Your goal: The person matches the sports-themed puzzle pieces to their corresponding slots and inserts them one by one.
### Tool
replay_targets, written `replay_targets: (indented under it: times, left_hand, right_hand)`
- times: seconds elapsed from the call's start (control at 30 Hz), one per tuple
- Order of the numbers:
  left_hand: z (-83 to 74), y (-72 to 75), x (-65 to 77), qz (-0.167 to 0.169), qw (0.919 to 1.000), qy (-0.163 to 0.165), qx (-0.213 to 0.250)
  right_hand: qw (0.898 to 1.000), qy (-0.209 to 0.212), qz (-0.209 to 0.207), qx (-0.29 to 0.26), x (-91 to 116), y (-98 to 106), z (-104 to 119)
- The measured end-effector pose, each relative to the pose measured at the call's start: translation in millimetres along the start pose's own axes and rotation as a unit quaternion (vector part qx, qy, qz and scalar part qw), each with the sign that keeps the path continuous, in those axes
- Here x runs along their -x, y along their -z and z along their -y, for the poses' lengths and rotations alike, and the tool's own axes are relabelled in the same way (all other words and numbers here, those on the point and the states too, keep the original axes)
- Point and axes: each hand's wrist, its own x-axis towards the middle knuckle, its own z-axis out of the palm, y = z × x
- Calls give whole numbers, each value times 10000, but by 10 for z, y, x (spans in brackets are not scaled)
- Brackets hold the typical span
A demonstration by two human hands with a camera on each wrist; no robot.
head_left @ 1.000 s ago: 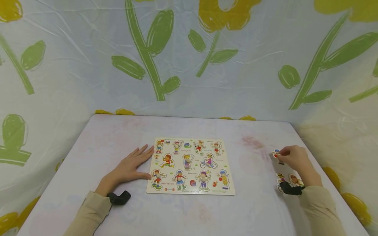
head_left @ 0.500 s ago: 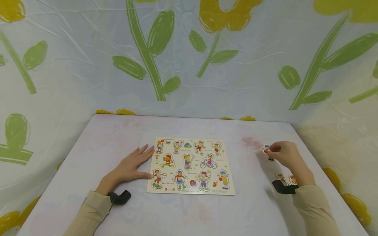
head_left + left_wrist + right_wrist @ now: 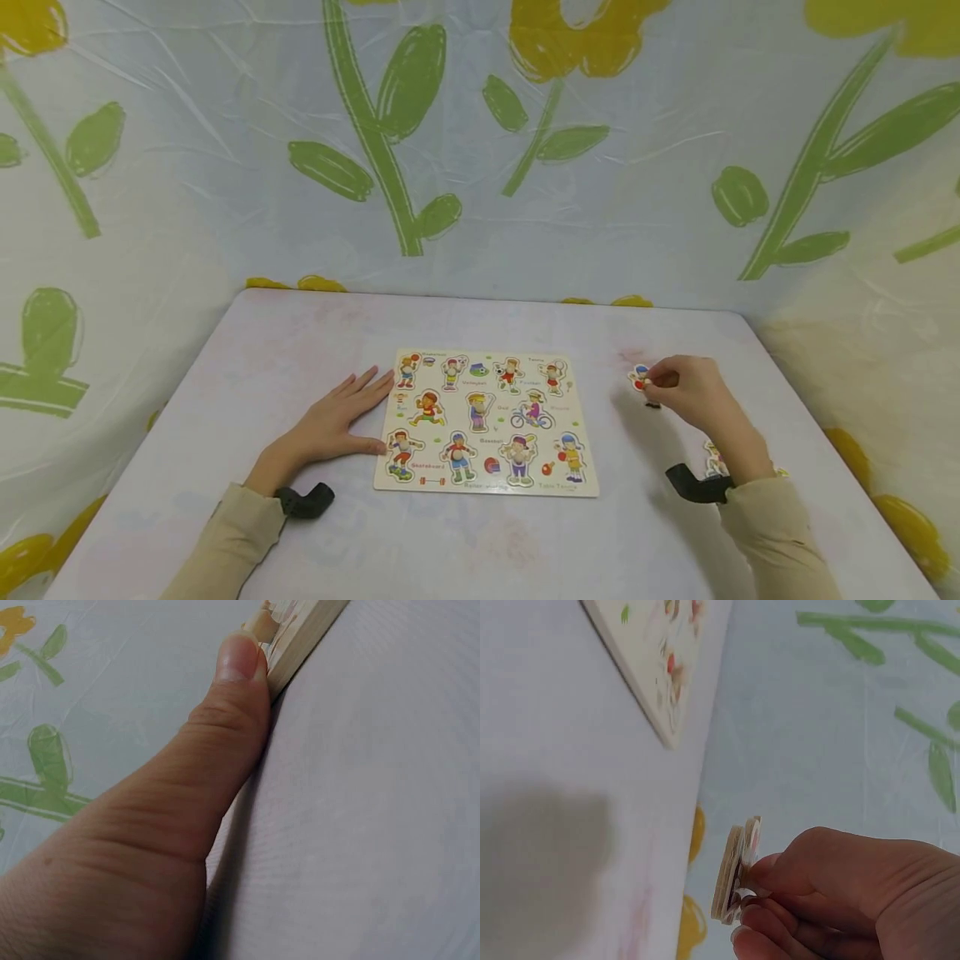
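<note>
A wooden puzzle board, printed with children playing sports, lies flat on the table. At its left edge, my left hand rests with fingers spread; in the left wrist view the thumb touches the board's side near a wooden knob. Off to the right of the board, my right hand pinches a small figure-shaped puzzle piece with a blue cap and red top. The right wrist view shows this puzzle piece edge-on between thumb and fingers, held up above the table.
Another cut-out puzzle piece lies on the table, partly behind the right forearm. A black wrist camera mount sits on the right wrist, another mount on the left. Flower-printed cloth walls the table in.
My right hand has lifted the blue-capped puzzle piece from the right side and carried it left toward the board. The left hand stays in place.
</note>
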Motion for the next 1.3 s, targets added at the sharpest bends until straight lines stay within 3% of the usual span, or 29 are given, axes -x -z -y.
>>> replay_targets:
  times: [0.23, 0.57, 0.77, 1.3]
  left_hand:
    - [-17, 8, -9, 25, 10000, 5, -29]
    - [-12, 8, -11, 34, 10000, -21, -38]
    - [6, -2, -17, 2, 10000, -41, -63]
    - [2, 0, -10, 43, 10000, 1, -20]
  right_hand:
    - [9998, 104, 180, 37, 28, -139, 208]
    - [9973, 682, 226, 124, 120, -324, 410]
    - [9960, 716, 519, 78, 189, -429, 526]
    - [9874, 1194, 1030, -116, 297, -705, 576]
